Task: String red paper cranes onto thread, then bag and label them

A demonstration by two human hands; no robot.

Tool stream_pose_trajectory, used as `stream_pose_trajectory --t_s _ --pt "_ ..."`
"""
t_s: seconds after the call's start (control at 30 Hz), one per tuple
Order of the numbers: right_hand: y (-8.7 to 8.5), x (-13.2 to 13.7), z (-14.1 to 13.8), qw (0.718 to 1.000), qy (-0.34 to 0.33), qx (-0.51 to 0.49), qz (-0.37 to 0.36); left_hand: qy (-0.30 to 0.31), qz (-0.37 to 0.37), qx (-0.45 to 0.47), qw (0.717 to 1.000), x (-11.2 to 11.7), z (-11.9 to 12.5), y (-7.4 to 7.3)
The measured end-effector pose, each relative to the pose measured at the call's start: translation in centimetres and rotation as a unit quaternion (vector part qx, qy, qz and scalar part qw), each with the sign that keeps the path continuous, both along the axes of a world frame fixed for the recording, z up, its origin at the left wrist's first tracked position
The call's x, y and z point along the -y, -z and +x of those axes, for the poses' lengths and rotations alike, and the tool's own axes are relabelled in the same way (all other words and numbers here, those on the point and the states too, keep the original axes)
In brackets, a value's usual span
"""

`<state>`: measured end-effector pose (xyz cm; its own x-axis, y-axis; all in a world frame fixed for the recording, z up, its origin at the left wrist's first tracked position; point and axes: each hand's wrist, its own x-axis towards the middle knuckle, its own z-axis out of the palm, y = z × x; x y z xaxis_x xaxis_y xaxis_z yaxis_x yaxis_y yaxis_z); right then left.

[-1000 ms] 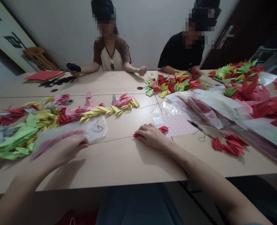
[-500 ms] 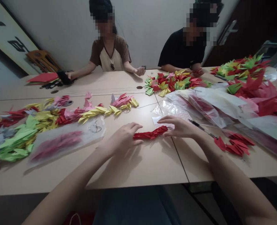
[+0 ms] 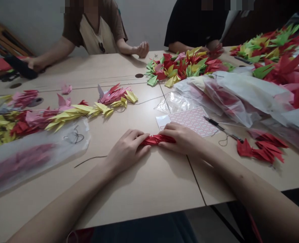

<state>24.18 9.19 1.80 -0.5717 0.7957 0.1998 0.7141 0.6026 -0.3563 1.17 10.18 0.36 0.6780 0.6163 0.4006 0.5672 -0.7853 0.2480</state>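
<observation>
A string of folded red paper cranes [image 3: 154,139] lies low over the table between my hands. My left hand [image 3: 128,147] is closed round its left end, thumb and fingers pinching it. At the other end my right hand [image 3: 181,138] grips the cranes, fingers on top and thumb below. A dark cord [image 3: 90,159] runs out from under my left wrist along the table. Just beyond my right hand is a sheet of red-bordered labels [image 3: 196,121]. Right of it sit a black pen [image 3: 215,124] and more loose red cranes [image 3: 264,148].
At left lies a frosted bag [image 3: 38,152] of pink-red cranes, behind it yellow and pink crane strings [image 3: 88,109]. A multicoloured crane heap [image 3: 182,67] and plastic bags [image 3: 230,94] fill the right. Two people sit opposite; one holds a dark object [image 3: 20,65].
My right hand has moved in and closed on the red cranes, which it was only beside before. The view has tilted down and shifted right.
</observation>
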Motion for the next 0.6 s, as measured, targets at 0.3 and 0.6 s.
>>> stream_pose_trajectory --t_s 0.3,0.6 --pt "0.6 0.3 -0.9 0.999 -0.029 -0.009 0.032 0.007 -0.020 0.020 1.000 -0.1 -0.4 0.2" --pt "1.1 0.2 -1.4 0.999 0.006 -0.030 0.030 -0.008 -0.054 0.034 0.998 -0.1 -0.6 0.1"
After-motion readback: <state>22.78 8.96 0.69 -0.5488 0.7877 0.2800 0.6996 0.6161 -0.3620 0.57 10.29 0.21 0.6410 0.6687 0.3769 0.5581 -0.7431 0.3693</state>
